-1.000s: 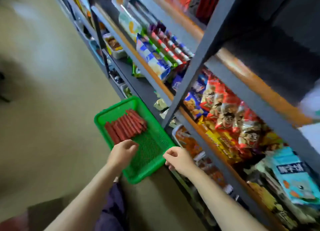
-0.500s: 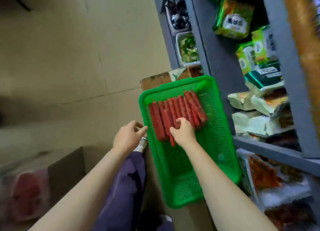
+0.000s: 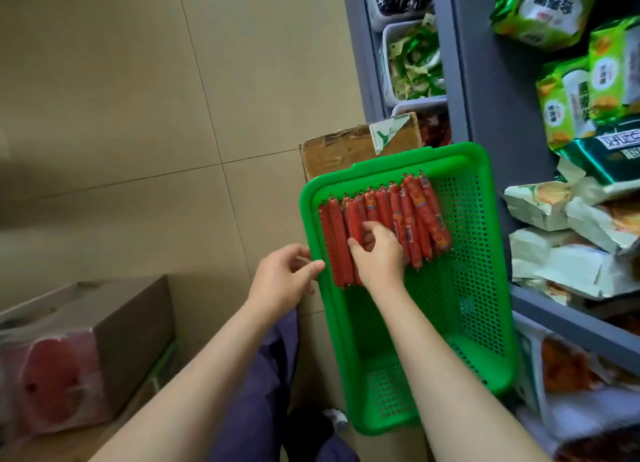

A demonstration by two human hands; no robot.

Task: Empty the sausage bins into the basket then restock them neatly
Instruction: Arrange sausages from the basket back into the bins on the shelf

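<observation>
A green perforated plastic basket (image 3: pixel 481 288) sits low beside the shelving. Several red wrapped sausages (image 3: pixel 420 215) lie side by side in a row across its far half. My right hand (image 3: pixel 377 253) is inside the basket, fingers curled round some sausages near the left of the row. My left hand (image 3: pixel 280 281) holds the basket's left rim, thumb over the edge. The near half of the basket is bare mesh.
A grey shelf unit (image 3: pixel 485 90) stands to the right, with green snack packs (image 3: pixel 568 97) and pale packs (image 3: pixel 568 250) on it. White bins (image 3: pixel 408 66) of snacks sit further along. A cardboard box (image 3: pixel 349 146) lies behind the basket, another box (image 3: pixel 86 343) at lower left on the tiled floor.
My view has tilted down from the shelves to the basket. My right hand went from the basket's near rim into the row of sausages and curled round some; my left hand stayed at the left rim.
</observation>
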